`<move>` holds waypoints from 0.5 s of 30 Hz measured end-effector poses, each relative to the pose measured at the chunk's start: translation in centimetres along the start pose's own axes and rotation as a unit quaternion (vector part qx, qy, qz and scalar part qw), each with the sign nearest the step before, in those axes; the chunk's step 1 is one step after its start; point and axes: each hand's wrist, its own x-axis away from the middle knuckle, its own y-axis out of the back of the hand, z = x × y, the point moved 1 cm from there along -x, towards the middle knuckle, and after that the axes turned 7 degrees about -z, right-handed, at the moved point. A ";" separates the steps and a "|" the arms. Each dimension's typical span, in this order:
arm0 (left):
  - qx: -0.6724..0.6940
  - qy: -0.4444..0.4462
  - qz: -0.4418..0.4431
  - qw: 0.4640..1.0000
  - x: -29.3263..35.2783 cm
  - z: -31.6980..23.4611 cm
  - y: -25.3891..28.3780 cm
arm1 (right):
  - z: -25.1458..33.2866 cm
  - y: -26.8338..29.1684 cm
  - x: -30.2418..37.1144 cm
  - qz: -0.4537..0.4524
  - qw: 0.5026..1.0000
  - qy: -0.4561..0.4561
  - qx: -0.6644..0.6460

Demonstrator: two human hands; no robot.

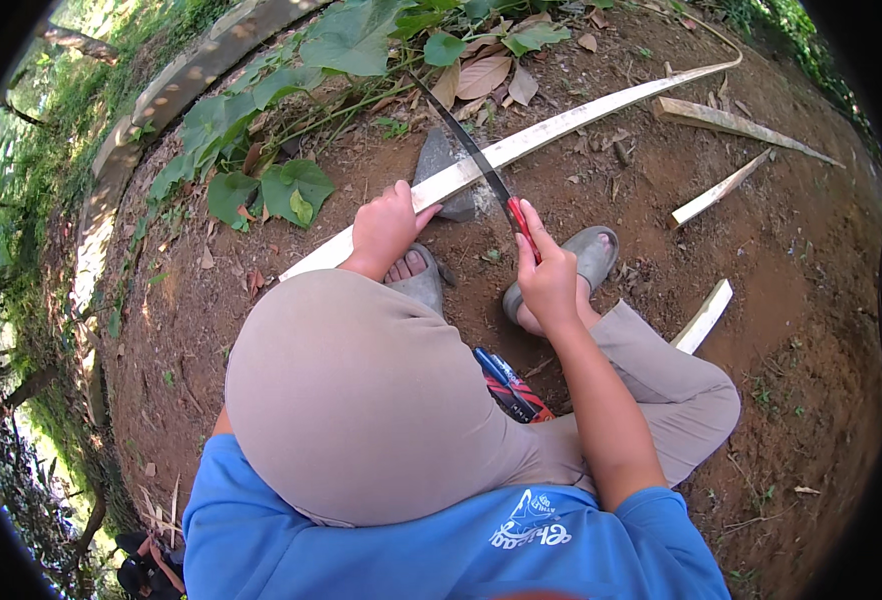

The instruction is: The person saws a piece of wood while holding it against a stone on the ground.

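— Head view, ground and surroundings?

— Bare reddish-brown earth [801, 330], outdoors, no table. Dry leaves [483, 76] and a broad-leaved green plant [296, 190] at the far side; grass and a curved kerb [176, 90] off to my left. One grey stone [439, 160] set in the dirt ahead of my feet.

— Items in hand?

— One long pale split strip [561, 125], lying across the stone and running from my left knee away to the upper right. My left hand [386, 228] is closed over it, pressing it down just beside the stone. My right hand [546, 280] is wrapped tight around the red handle of a dark, narrow-bladed saw [471, 150]; the blade crosses over the strip near the stone.

— Loose stock?

— Three shorter pale offcuts [706, 315] on the earth to my right, well apart from each other.

— Packages, labels?

— No packages seen. One red, blue and black object [509, 385] lies between my legs; I cannot tell its kind.

— Footwear?

— Grey sandals [591, 250], both feet, just beside the stone.
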 end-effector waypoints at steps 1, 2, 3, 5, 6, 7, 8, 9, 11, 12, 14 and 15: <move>-0.001 0.000 -0.009 1.000 0.0 -0.2 0.2 | 0.0 0.4 0.1 0.013 0.999 -0.027 0.016; 0.000 0.004 0.000 1.000 0.2 -0.4 0.4 | 0.1 1.3 0.6 0.031 0.998 -0.047 0.022; -0.003 0.005 0.003 1.000 -0.2 -0.4 0.5 | 0.4 2.4 1.0 0.026 0.999 -0.027 0.008; -0.019 0.003 0.015 1.000 -0.4 -0.4 0.5 | 1.2 5.3 2.9 0.037 0.998 -0.036 0.023; -0.024 0.011 0.031 0.999 -0.4 -0.3 0.3 | 1.7 6.8 4.1 0.035 0.999 -0.019 0.023; -0.016 0.007 0.014 1.000 -0.4 -0.3 0.2 | 2.0 7.9 4.7 0.028 0.999 0.005 0.021; -0.007 0.006 0.009 1.000 -0.4 -0.2 -0.1 | 2.3 8.8 5.2 0.019 0.999 0.028 0.017; 0.000 0.005 0.007 1.000 -0.2 0.0 -0.3 | 2.4 9.1 5.3 0.006 0.998 0.070 0.004; 0.002 0.006 -0.004 1.000 -0.1 0.1 -0.6 | 1.9 8.6 4.6 0.034 0.997 -0.062 0.007; 0.005 0.008 0.007 1.000 -0.1 0.1 -0.8 | 1.5 7.8 3.7 0.030 0.996 -0.077 0.028; -0.006 0.010 0.001 1.000 -0.3 0.2 -0.9 | 1.0 6.4 2.2 -0.031 0.999 -0.036 -0.011; -0.009 0.005 -0.025 1.000 -0.6 0.1 -0.9 | 0.8 6.0 1.9 0.007 0.998 -0.062 0.006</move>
